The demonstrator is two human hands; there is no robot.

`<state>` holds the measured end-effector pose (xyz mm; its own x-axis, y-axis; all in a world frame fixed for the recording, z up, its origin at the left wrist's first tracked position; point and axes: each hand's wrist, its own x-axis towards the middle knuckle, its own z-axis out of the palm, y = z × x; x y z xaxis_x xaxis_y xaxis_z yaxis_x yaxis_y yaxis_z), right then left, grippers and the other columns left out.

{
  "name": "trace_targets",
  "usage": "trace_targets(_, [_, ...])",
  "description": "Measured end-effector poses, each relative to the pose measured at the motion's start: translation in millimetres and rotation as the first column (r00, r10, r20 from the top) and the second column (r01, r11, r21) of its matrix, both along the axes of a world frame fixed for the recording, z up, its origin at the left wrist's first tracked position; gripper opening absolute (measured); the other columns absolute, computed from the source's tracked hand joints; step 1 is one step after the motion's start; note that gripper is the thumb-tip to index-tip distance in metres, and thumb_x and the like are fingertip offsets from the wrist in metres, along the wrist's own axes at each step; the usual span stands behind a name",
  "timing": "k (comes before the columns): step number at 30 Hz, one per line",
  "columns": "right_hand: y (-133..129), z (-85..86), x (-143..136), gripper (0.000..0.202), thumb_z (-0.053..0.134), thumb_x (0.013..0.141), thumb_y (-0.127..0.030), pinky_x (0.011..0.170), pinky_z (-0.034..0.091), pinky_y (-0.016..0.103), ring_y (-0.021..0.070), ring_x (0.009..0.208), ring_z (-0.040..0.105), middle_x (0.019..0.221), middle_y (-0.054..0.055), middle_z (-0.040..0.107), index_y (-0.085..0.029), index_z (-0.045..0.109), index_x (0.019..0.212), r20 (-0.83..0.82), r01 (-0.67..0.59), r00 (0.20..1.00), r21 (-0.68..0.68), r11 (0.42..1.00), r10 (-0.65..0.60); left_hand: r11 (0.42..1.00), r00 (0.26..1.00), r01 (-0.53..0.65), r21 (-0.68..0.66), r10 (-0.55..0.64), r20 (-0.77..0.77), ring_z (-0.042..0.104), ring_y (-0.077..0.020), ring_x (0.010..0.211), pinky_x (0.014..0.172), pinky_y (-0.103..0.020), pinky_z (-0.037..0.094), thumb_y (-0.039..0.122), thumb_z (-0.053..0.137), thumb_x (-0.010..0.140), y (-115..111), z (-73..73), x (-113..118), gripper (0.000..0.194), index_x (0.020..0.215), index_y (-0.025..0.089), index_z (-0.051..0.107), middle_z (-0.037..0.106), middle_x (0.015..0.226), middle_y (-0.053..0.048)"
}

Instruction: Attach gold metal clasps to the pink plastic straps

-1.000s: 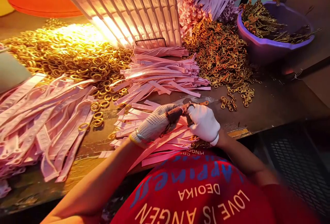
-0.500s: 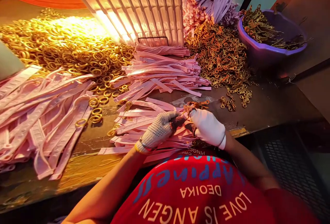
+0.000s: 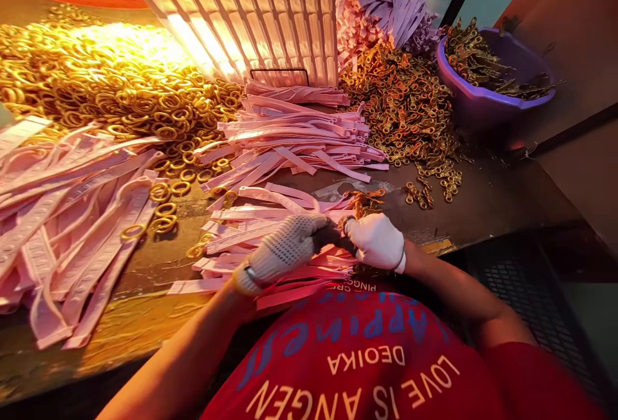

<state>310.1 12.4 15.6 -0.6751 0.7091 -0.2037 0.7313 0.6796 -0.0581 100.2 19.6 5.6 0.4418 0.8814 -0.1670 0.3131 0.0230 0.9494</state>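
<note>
My left hand (image 3: 292, 244), in a dotted pale glove with dark fingertips, is closed in a pinch above a heap of pink straps (image 3: 232, 212). One pink strap (image 3: 316, 204) curves up to its fingers. My right hand (image 3: 376, 239) wears a white glove with dark fingertips. Its fingers are closed and meet those of my left hand. What lies between the fingertips is hidden. Just beyond my right hand is a small bunch of brass-coloured snap hooks (image 3: 369, 200).
More pink straps (image 3: 290, 130) lie ahead, others (image 3: 72, 227) at left. Gold rings (image 3: 120, 98) are heaped behind them. Snap hooks (image 3: 400, 101) form a pile at right, beside a purple basin (image 3: 483, 101) holding more. A ribbed translucent panel (image 3: 261, 14) stands at the back.
The view has shifted slightly to the right. My hands have drawn together, their fingertips now meeting, and a pink strap arches up beside my left fingers.
</note>
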Motion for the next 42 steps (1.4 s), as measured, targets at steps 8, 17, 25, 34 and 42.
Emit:
trace_targets(8, [-12.3,-11.0,40.1,0.019,0.065,0.087,-0.018,0.080,0.049,0.036,0.0269,0.094,0.064,0.108,0.014,0.071,-0.017,0.069,0.105,-0.210,0.144,0.972,0.178,0.973,-0.106,0.896,0.798,-0.289,0.339,0.421,-0.432,0.059,-0.0171,0.055,0.054,-0.026,0.044,0.046,0.060,0.085,-7.6,28.5,-76.3,0.032,0.093,0.021,0.079,0.072,0.067,-0.002])
trace_targets(17, [31.8,-27.2,120.1,0.023,0.059,0.093,-0.017,0.079,0.046,0.034,0.0305,0.104,0.064,0.115,0.019,0.067,-0.011,0.066,0.114,0.090,0.787,0.559,0.254,0.562,-0.824,0.537,0.674,-0.086,-0.839,0.651,0.348,0.072,-0.0184,0.056,0.037,-0.020,0.050,0.037,0.035,0.108,-2.8,23.7,-13.8,0.045,0.119,0.009,0.069,0.078,0.089,-0.014])
trace_targets(25, [28.8,-42.7,125.6,0.026,0.057,0.089,-0.011,0.073,0.042,0.030,0.0263,0.099,0.065,0.113,0.018,0.066,-0.012,0.062,0.114,0.137,0.780,0.566,0.230,0.582,-0.813,0.586,0.698,0.062,-0.808,0.554,0.455,0.075,-0.0149,0.067,0.043,-0.012,0.052,0.005,0.057,0.089,-12.0,11.6,7.4,0.042,0.130,0.010,0.065,0.078,0.101,-0.014])
trace_targets(34, [31.0,-48.4,138.3,0.018,0.060,0.089,-0.020,0.082,0.043,0.035,0.0329,0.108,0.061,0.114,0.020,0.066,-0.011,0.063,0.105,0.069,0.715,0.624,0.350,0.605,-0.778,0.802,0.821,-0.079,-0.591,0.389,0.418,0.042,-0.0035,0.040,0.033,-0.012,0.029,0.042,0.077,0.087,-25.7,6.0,16.3,0.031,0.093,0.015,0.065,0.069,0.074,-0.005])
trace_targets(42, [28.9,-49.0,121.8,0.025,0.053,0.093,-0.012,0.078,0.043,0.031,0.0265,0.099,0.067,0.109,0.015,0.070,-0.011,0.059,0.118,-0.008,0.755,0.625,0.260,0.601,-0.781,0.842,0.876,-0.099,-0.530,0.327,0.355,0.037,-0.0048,0.043,0.037,-0.015,0.026,0.053,0.072,0.090,-30.2,6.5,26.4,0.041,0.075,0.018,0.055,0.050,0.061,0.003])
